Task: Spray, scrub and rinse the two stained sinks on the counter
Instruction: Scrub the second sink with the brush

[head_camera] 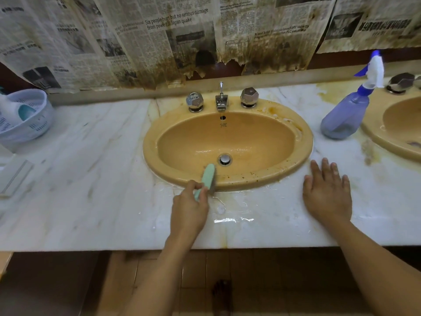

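Two orange sinks sit in the marble counter [91, 179]: the near sink [305, 142] directly in front of the person, and the second sink [373, 133], cut off by the right edge of the view. The left hand [189, 208] has its fingers curled around the handle of a green brush [208, 176], whose head lies on the front rim of the near sink, just before the drain [225, 159]. The right hand [328, 195] holds nothing. It lies flat on the counter, fingers straight and spread, just beside the rim.

The counter near both hands looks wet and shiny, so the supporting right hand may slip if the person leans on it. Brown specks on the front rim and the stain at the back right of the rim could be missed if the scrubbing is done only at the front. Hard strokes may also throw dirty water onto the counter. The spray bottle [344, 119] stands between the two sinks, and a wide arm movement could knock it over.

This bottle is translucent blue and seems to hold some liquid low down, but the level is not clear. The near basin holds only a thin film of water with a little foam. Whether the drain is plugged, I cannot tell. A white basket [43, 119] at the left holds white things and one teal thing that I cannot identify.
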A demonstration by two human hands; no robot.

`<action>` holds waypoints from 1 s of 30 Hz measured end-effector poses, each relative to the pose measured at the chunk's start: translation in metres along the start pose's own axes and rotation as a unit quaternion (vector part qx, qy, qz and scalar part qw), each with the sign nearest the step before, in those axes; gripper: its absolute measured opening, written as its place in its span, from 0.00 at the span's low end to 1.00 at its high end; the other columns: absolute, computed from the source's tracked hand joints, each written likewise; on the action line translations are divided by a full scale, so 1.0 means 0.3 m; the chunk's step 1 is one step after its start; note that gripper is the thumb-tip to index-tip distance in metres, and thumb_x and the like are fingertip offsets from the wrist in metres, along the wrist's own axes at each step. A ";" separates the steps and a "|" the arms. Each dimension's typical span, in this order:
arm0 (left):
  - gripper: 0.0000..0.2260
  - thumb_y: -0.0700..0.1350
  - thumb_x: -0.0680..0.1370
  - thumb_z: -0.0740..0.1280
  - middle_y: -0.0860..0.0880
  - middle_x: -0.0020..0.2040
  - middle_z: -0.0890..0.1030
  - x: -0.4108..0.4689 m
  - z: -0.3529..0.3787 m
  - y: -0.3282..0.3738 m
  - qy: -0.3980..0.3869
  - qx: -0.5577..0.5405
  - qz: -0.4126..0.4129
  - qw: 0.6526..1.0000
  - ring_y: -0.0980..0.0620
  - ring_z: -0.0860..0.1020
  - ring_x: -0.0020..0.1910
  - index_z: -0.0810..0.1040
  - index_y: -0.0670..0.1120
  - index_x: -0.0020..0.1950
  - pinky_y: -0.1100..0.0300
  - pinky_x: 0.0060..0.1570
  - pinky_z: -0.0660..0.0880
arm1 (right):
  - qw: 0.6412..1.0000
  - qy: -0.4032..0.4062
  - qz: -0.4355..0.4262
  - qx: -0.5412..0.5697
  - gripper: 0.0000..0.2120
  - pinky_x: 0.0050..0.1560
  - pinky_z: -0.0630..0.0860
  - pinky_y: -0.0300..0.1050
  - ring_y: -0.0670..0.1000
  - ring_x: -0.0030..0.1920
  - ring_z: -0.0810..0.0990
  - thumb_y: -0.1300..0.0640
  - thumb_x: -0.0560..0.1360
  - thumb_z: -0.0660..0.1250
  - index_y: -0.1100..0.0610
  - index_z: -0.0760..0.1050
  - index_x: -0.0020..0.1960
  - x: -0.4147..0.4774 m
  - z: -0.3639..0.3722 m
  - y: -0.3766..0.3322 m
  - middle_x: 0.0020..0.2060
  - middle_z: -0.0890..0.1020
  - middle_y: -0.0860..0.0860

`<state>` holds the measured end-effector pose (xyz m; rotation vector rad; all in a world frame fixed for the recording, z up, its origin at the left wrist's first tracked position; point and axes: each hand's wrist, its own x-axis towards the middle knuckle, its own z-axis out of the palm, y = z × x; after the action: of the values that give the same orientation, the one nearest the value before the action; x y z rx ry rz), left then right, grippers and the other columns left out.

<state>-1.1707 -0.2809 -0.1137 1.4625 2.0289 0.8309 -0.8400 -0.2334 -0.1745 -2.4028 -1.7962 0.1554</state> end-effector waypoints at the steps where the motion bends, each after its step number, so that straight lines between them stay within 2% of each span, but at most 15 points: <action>1: 0.07 0.51 0.84 0.64 0.49 0.42 0.79 0.006 -0.011 -0.009 0.019 -0.004 -0.015 1.000 0.48 0.78 0.41 0.78 0.51 0.56 0.57 0.33 0.67 | 1.000 -0.003 -0.006 -0.002 0.29 0.81 0.47 0.59 0.55 0.82 0.48 0.43 0.85 0.42 0.50 0.51 0.83 -0.026 -0.003 0.002 0.83 0.51 0.52; 3: 0.08 0.52 0.84 0.63 0.50 0.42 0.79 -0.025 0.006 0.005 0.017 0.000 -0.017 1.000 0.49 0.76 0.39 0.78 0.51 0.58 0.57 0.34 0.67 | 1.000 -0.016 -0.003 -0.001 0.29 0.81 0.46 0.59 0.54 0.83 0.47 0.43 0.85 0.42 0.50 0.50 0.84 -0.066 -0.011 -0.001 0.83 0.50 0.52; 6: 0.08 0.53 0.85 0.61 0.50 0.41 0.79 -0.093 0.104 0.098 -0.060 0.003 0.029 0.998 0.52 0.76 0.37 0.76 0.52 0.60 0.55 0.33 0.68 | 0.998 -0.046 0.019 0.033 0.27 0.80 0.46 0.59 0.55 0.82 0.48 0.46 0.85 0.46 0.50 0.52 0.83 -0.102 -0.040 -0.051 0.83 0.51 0.53; 7: 0.08 0.53 0.85 0.61 0.49 0.43 0.79 -0.097 0.131 0.130 -0.068 -0.013 0.034 0.997 0.51 0.77 0.39 0.75 0.52 0.60 0.55 0.35 0.69 | 0.996 -0.059 0.013 0.061 0.26 0.80 0.48 0.58 0.56 0.82 0.51 0.49 0.85 0.51 0.51 0.57 0.82 -0.123 -0.056 -0.084 0.82 0.55 0.54; 9: 0.07 0.53 0.85 0.62 0.51 0.46 0.79 -0.091 0.152 0.183 -0.083 -0.070 0.015 0.994 0.54 0.77 0.41 0.72 0.51 0.60 0.61 0.35 0.72 | 0.981 -0.075 -0.012 0.176 0.20 0.75 0.61 0.55 0.57 0.76 0.66 0.53 0.82 0.61 0.53 0.74 0.73 -0.179 -0.102 -0.167 0.76 0.70 0.55; 11: 0.06 0.50 0.85 0.62 0.54 0.46 0.77 -0.087 0.151 0.216 -0.098 -0.116 -0.005 0.988 0.58 0.77 0.41 0.69 0.49 0.59 0.68 0.32 0.71 | 0.931 -0.092 0.027 0.353 0.12 0.62 0.74 0.52 0.55 0.61 0.80 0.53 0.81 0.65 0.55 0.83 0.59 -0.230 -0.184 -0.269 0.59 0.83 0.53; 13: 0.06 0.47 0.85 0.61 0.50 0.48 0.79 -0.084 0.149 0.223 -0.114 -0.157 -0.016 0.981 0.52 0.79 0.43 0.69 0.48 0.61 0.65 0.36 0.74 | 0.867 -0.143 0.075 0.471 0.14 0.54 0.78 0.53 0.54 0.51 0.82 0.49 0.82 0.65 0.56 0.84 0.51 -0.248 -0.271 -0.359 0.48 0.86 0.53; 15: 0.07 0.46 0.85 0.60 0.48 0.50 0.81 -0.082 0.142 0.228 -0.139 -0.194 -0.018 0.971 0.48 0.81 0.46 0.68 0.50 0.63 0.53 0.43 0.78 | 0.823 -0.212 0.076 0.522 0.15 0.47 0.76 0.42 0.46 0.47 0.82 0.45 0.82 0.64 0.54 0.85 0.49 -0.236 -0.324 -0.423 0.48 0.87 0.50; 17: 0.08 0.45 0.85 0.60 0.48 0.51 0.81 -0.082 0.137 0.238 -0.159 -0.193 -0.004 0.968 0.48 0.81 0.46 0.69 0.49 0.65 0.51 0.44 0.78 | 0.804 -0.255 0.069 0.533 0.15 0.39 0.75 0.36 0.46 0.44 0.83 0.47 0.82 0.66 0.56 0.86 0.48 -0.214 -0.358 -0.471 0.47 0.88 0.53; 20: 0.11 0.42 0.85 0.59 0.46 0.54 0.81 -0.069 0.127 0.254 -0.174 -0.184 0.022 0.967 0.48 0.81 0.47 0.69 0.49 0.67 0.55 0.42 0.79 | 0.816 -0.260 0.088 0.508 0.13 0.34 0.74 0.43 0.56 0.40 0.81 0.55 0.80 0.71 0.66 0.84 0.48 -0.173 -0.366 -0.516 0.44 0.87 0.60; 22: 0.16 0.40 0.85 0.59 0.47 0.57 0.80 -0.054 0.111 0.246 -0.203 -0.189 0.034 0.960 0.51 0.82 0.46 0.70 0.52 0.71 0.52 0.46 0.82 | 0.827 -0.259 0.106 0.487 0.12 0.35 0.72 0.44 0.56 0.39 0.81 0.56 0.80 0.70 0.66 0.84 0.49 -0.147 -0.352 -0.531 0.43 0.86 0.59; 24: 0.21 0.40 0.84 0.62 0.48 0.59 0.77 -0.037 0.082 0.203 -0.225 -0.154 0.047 0.961 0.52 0.82 0.50 0.70 0.52 0.76 0.51 0.53 0.81 | 0.831 -0.250 0.130 0.478 0.10 0.39 0.73 0.45 0.57 0.46 0.84 0.55 0.81 0.68 0.62 0.82 0.53 -0.122 -0.329 -0.529 0.47 0.86 0.59; 25: 0.20 0.39 0.83 0.64 0.49 0.60 0.76 -0.030 0.060 0.166 -0.215 -0.120 0.060 0.967 0.53 0.80 0.52 0.72 0.51 0.75 0.53 0.56 0.80 | 0.834 -0.243 0.135 0.477 0.09 0.42 0.76 0.47 0.57 0.48 0.84 0.55 0.82 0.66 0.61 0.80 0.53 -0.116 -0.320 -0.523 0.48 0.85 0.58; 27: 0.18 0.36 0.81 0.64 0.48 0.59 0.77 -0.012 -0.004 0.057 -0.150 -0.061 0.091 0.983 0.52 0.78 0.53 0.78 0.48 0.70 0.56 0.59 0.75 | 0.849 -0.217 0.125 0.464 0.08 0.41 0.80 0.51 0.57 0.42 0.81 0.55 0.83 0.63 0.59 0.76 0.50 -0.121 -0.303 -0.500 0.43 0.83 0.57; 30: 0.18 0.34 0.79 0.64 0.43 0.61 0.78 0.050 -0.129 -0.157 -0.032 0.052 0.071 0.996 0.43 0.77 0.58 0.80 0.45 0.66 0.51 0.60 0.74 | 0.934 -0.166 0.058 0.311 0.14 0.36 0.76 0.48 0.59 0.40 0.78 0.52 0.84 0.59 0.59 0.73 0.44 -0.158 -0.283 -0.438 0.40 0.79 0.56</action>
<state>-1.2329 -0.2850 -0.1219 1.6845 1.9654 0.7333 -0.9636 -0.2462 -0.0683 -2.0838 -1.4069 1.0290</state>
